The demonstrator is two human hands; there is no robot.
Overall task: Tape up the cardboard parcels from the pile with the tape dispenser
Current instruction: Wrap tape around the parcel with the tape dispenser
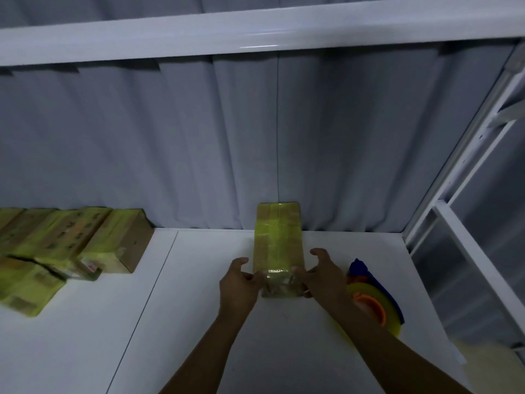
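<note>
While both hands [240,282] [324,277] grip the parcel [278,237], the tape dispenser [369,300] lies beside.

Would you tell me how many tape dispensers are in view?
1: a blue-and-orange tape dispenser lies on the white table, right of the yellow-taped cardboard parcel, partly behind the right forearm.

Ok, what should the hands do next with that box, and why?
Probably rub the tape flat on the near end of the parcel. The left hand and the right hand both grip that end, where the shiny tape looks wrinkled. The top is already taped, and the tape dispenser lies untouched on the right.
</note>
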